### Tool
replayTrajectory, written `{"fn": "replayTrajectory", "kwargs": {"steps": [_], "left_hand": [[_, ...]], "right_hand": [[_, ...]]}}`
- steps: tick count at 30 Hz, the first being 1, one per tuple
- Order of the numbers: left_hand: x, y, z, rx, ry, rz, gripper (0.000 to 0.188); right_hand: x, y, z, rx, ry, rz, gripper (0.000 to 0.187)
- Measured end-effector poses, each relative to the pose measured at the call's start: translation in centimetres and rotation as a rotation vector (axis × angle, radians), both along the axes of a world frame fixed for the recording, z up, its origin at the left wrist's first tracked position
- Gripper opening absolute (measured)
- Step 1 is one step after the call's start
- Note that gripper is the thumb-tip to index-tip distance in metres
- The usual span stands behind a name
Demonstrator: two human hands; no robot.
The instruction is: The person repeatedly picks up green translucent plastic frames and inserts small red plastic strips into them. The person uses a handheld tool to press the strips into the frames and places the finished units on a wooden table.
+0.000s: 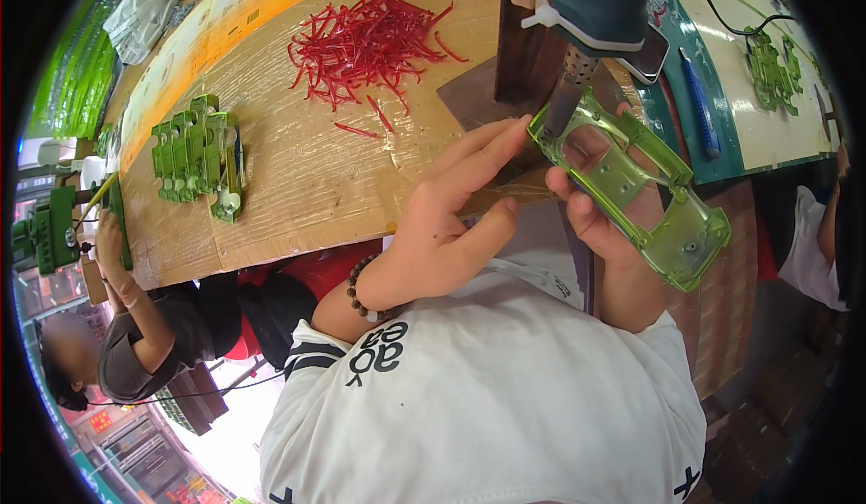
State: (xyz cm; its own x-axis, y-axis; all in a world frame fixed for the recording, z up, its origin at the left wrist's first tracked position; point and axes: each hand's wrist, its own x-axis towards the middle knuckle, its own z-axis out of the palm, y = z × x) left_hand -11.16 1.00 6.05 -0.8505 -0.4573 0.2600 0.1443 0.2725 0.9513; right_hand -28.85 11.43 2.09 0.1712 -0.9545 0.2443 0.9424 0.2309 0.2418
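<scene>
A translucent green plastic toy car body (617, 175) is tilted in my right hand (603, 226), whose fingers wrap its underside and near edge. My left hand (451, 206) has its fingers stretched out and thumb apart, with the fingertips at the far left corner of the car body. Right above that end hangs a dark teal heat gun (603, 3). Its metal nozzle (568, 93) points down into the opening of the car body and covers part of it. Some of my right fingers are hidden behind the plastic.
A heap of thin red plastic strips (365, 44) lies on the brown table (298, 206). Several green car bodies (198, 157) stand in a row at left; more green parts (771, 75) lie far right. Near the heat gun are a phone (648, 57) and blue utility knife (699, 102). Another person (135, 337) works at left.
</scene>
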Motion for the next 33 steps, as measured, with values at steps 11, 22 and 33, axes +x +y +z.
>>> {"fn": "replayTrajectory", "kwargs": {"steps": [11, 22, 33], "left_hand": [[-0.3, 0.1, -0.1, 0.017, 0.037, -0.013, 0.052], [-0.3, 0.0, 0.1, -0.049, -0.012, 0.037, 0.051], [6.5, -2.0, 0.1, 0.061, 0.12, 0.535, 0.045]], "right_hand": [[-0.2, 0.1, 0.1, -0.021, 0.017, -0.006, 0.059], [-0.4, 0.4, 0.4, 0.116, 0.142, -0.076, 0.06], [-14.2, 7.7, 6.9, 0.863, 1.63, -0.994, 0.059]]}}
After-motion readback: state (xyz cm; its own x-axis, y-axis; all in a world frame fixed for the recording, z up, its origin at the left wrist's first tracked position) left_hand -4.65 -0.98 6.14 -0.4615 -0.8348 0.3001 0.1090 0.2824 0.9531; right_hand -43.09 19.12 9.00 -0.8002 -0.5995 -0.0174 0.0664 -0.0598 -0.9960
